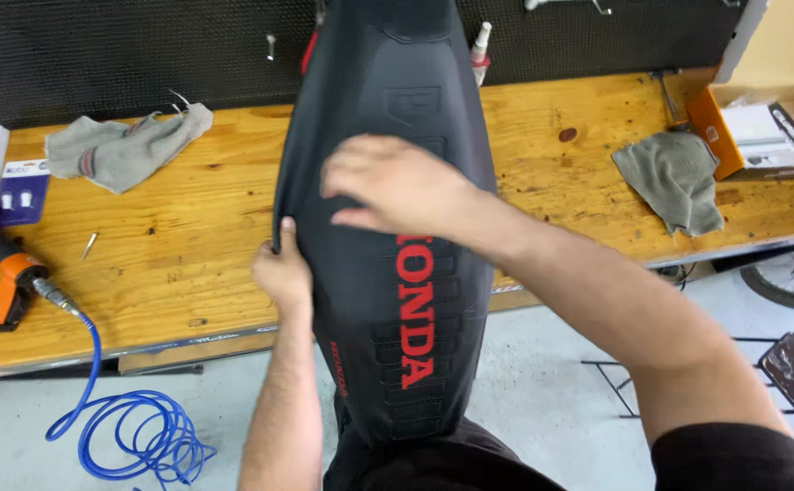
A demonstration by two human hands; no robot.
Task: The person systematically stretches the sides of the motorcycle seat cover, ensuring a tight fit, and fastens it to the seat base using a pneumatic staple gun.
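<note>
Head view | left hand [283, 268] grips seat [388, 100] edge | right hand [397, 186] flat on top

Both forearms are bare to the hands, and a black short sleeve covers the right upper arm.

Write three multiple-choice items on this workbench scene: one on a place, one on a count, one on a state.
1. Where does the coiled blue hose lie?
A. on the floor
B. on the bench
C. on the stool

2. How many grey rags lie on the wooden bench?
A. one
B. two
C. four

3. How is the right hand?
A. clenched in a fist
B. flat on the black seat
C. holding a rag

A: its coils lie on the floor below the bench edge.
B: one rag left, another rag right.
B: fingers spread on the cover, while the left hand grips the seat's edge.
</note>
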